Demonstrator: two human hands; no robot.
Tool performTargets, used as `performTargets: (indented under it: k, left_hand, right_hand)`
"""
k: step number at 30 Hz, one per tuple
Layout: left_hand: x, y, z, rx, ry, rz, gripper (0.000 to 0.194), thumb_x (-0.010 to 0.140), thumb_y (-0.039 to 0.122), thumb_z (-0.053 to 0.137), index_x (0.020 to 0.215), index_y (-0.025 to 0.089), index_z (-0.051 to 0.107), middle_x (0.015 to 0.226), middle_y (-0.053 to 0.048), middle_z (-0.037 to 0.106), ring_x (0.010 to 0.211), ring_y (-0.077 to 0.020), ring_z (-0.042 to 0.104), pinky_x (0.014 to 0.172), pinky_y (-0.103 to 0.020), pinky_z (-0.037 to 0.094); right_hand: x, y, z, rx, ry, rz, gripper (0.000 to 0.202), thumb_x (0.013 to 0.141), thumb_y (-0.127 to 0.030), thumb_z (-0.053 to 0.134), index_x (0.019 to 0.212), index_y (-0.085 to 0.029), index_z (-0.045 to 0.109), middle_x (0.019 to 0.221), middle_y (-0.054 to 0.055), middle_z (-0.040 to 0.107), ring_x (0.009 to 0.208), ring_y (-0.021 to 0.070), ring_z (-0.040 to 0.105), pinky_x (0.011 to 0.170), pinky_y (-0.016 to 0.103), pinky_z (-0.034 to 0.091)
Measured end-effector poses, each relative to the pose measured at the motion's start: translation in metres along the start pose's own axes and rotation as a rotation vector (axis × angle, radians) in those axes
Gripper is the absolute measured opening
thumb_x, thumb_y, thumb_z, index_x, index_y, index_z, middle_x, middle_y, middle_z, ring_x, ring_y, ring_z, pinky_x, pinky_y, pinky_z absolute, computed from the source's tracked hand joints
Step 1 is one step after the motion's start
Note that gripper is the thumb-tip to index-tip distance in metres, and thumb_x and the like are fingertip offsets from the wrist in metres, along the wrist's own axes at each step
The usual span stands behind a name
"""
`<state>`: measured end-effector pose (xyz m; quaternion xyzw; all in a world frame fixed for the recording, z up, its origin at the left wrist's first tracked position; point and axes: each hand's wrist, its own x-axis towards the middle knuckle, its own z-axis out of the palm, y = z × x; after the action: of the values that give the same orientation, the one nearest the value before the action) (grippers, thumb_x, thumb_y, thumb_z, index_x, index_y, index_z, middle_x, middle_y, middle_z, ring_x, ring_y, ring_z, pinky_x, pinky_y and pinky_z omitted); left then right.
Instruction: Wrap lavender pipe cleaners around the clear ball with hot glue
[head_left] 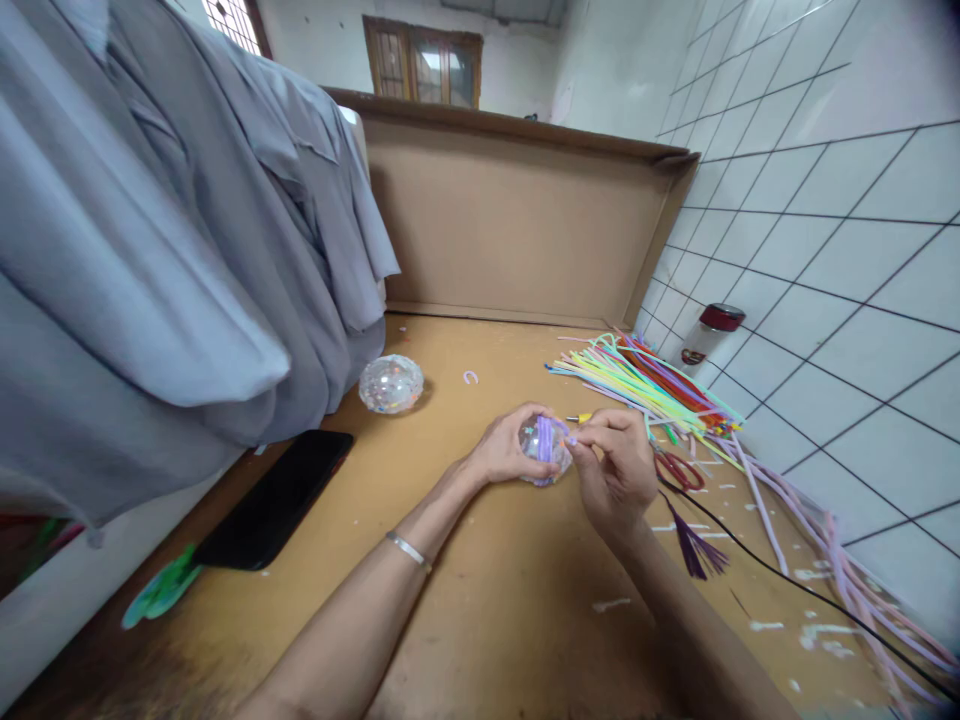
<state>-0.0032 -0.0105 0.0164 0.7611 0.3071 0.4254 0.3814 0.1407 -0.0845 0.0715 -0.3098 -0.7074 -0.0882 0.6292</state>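
Observation:
A clear ball (538, 464) with purple strips across it and small coloured bits sits in my left hand (501, 448), whose fingers and thumb wrap round its left side. My right hand (616, 468) is at the ball's right side, thumb and forefinger pinched on the end of a small purple strip (571, 440). A yellow tip of some tool shows behind, between the hands. Farther left on the table rests a second clear ball (391, 384), and a small pale curved piece (470, 377) lies to its right.
Coloured pipe cleaners (652, 385), red-handled scissors (679, 470), a purple tassel (694, 545) and a black cable (780, 575) lie right. A lidded jar (709, 335) stands by the tiles. Left are a black phone (277, 500) and hanging grey cloth (225, 230); cardboard (510, 215) stands behind.

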Motion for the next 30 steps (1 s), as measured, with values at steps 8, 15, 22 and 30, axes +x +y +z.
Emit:
performTargets:
  k: [8, 15, 22, 30]
  left_hand:
    - [0.000, 0.000, 0.000, 0.008, 0.004, -0.013, 0.069, 0.052, 0.029, 0.081, 0.115, 0.020, 0.055, 0.115, -0.005, 0.063, 0.102, -0.0223, 0.062, 0.091, -0.031, 0.049]
    - [0.000, -0.001, 0.000, 0.005, 0.002, -0.008, 0.068, 0.051, 0.029, 0.083, 0.113, 0.020, 0.057, 0.111, -0.004, 0.066, 0.103, -0.0229, 0.062, 0.095, -0.033, 0.047]
    - [0.000, 0.001, 0.000, -0.007, 0.001, -0.015, 0.068, 0.050, 0.028, 0.082, 0.113, 0.020, 0.056, 0.111, -0.005, 0.065, 0.103, -0.0231, 0.061, 0.095, -0.033, 0.047]
    - [0.000, -0.005, -0.006, -0.031, 0.066, -0.076, 0.069, 0.052, 0.030, 0.081, 0.115, 0.020, 0.055, 0.115, -0.006, 0.063, 0.102, -0.0244, 0.061, 0.092, -0.035, 0.047]
  right_hand:
    - [0.004, 0.000, -0.003, 0.023, -0.046, -0.086, 0.022, 0.082, -0.003, 0.055, 0.088, -0.023, 0.059, 0.078, 0.000, 0.063, 0.072, 0.0140, 0.061, 0.065, 0.028, 0.049]
    - [0.001, 0.002, -0.004, 0.097, 0.020, 0.072, 0.018, 0.081, -0.006, 0.058, 0.087, -0.023, 0.060, 0.077, -0.001, 0.065, 0.074, 0.0136, 0.063, 0.068, 0.028, 0.051]
    - [0.002, -0.001, -0.003, 0.093, 0.007, 0.037, 0.014, 0.082, -0.009, 0.058, 0.085, -0.023, 0.058, 0.077, 0.000, 0.064, 0.073, 0.0142, 0.062, 0.068, 0.030, 0.050]
    - [0.009, 0.056, -0.011, -0.248, 0.103, 0.330, 0.016, 0.091, -0.034, 0.047, 0.088, -0.019, 0.055, 0.083, 0.003, 0.056, 0.075, 0.0162, 0.053, 0.070, 0.031, 0.045]
